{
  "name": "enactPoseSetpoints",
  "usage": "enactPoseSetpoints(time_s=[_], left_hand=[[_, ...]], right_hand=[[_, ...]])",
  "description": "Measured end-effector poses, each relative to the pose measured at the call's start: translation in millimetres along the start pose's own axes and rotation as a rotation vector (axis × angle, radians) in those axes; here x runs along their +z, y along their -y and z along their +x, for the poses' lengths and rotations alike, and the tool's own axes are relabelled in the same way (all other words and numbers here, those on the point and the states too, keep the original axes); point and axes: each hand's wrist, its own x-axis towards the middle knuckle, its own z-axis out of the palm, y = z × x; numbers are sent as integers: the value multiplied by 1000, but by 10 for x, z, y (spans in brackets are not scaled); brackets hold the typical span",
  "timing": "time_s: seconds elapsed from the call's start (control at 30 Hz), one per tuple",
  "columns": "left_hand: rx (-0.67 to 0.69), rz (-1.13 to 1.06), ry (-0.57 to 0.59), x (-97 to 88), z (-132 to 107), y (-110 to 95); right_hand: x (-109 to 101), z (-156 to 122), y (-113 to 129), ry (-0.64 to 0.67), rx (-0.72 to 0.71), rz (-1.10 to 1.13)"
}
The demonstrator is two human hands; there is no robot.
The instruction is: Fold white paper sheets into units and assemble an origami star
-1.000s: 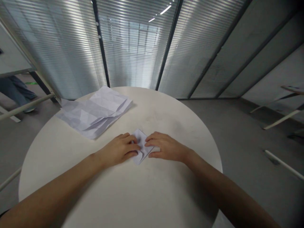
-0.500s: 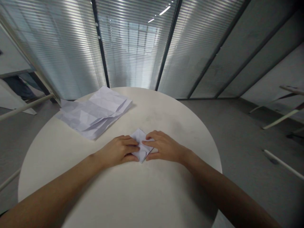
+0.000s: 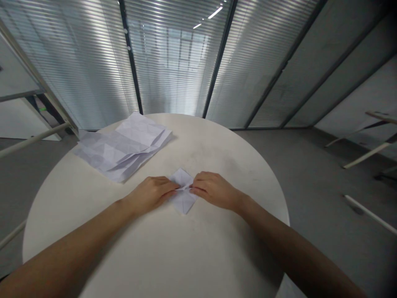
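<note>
A small folded white paper (image 3: pixel 183 198), diamond-shaped, lies in the middle of a round white table (image 3: pixel 161 256). My left hand (image 3: pixel 151 194) rests on its left side, fingers curled and pinching the paper's middle crease. My right hand (image 3: pixel 212 190) meets it from the right, fingers curled and pinching the same crease. The fingertips of both hands nearly touch over the paper's centre. The paper's far and near corners show; its side corners are hidden under my hands.
A loose pile of creased white paper sheets (image 3: pixel 122 145) lies at the table's far left. Behind the table stands a glass wall with blinds (image 3: pixel 173 62). Grey floor surrounds the table; white table legs (image 3: pixel 369 155) stand at right.
Both hands have drawn their fingers in from lying flat on the paper to pinching its middle. The paper's near corner now shows. A person at the far left has gone from view.
</note>
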Motion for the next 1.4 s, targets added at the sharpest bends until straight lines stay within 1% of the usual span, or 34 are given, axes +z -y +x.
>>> enactPoseSetpoints(time_s=[0.13,0.27,0.33,0.4,0.5,0.67,0.77,0.9,1.1,1.17,1.23,1.3,1.33,1.4], left_hand=[[-140,-17,-72,53,-15,37],[-298,-19,-149,107,-11,85],[-357,7,-150,122,-4,103],[-390,47,-131,123,3,111],[-382,126,-92,105,9,105],[-253,266,-5,79,16,93],[-221,304,15,62,23,76],[-235,256,16,42,32,53],[-280,174,-24,79,40,79],[-306,148,-45,85,44,89],[-325,116,-76,81,47,100],[-324,79,-119,67,50,110],[-319,61,-152,55,50,114],[-290,36,-255,24,46,111]], right_hand=[[25,32,27,-27,133,47],[18,80,107,-64,333,92],[23,95,133,-72,402,92],[45,100,134,-80,434,72],[101,95,98,-93,414,5],[156,80,73,-103,349,-131],[139,70,116,-103,359,-100],[125,63,157,-102,401,17],[152,85,83,-76,546,185],[146,100,57,-57,574,257],[131,116,52,-67,585,304],[109,130,68,-134,573,319],[95,135,79,-187,552,334],[64,136,99,-327,497,383]])
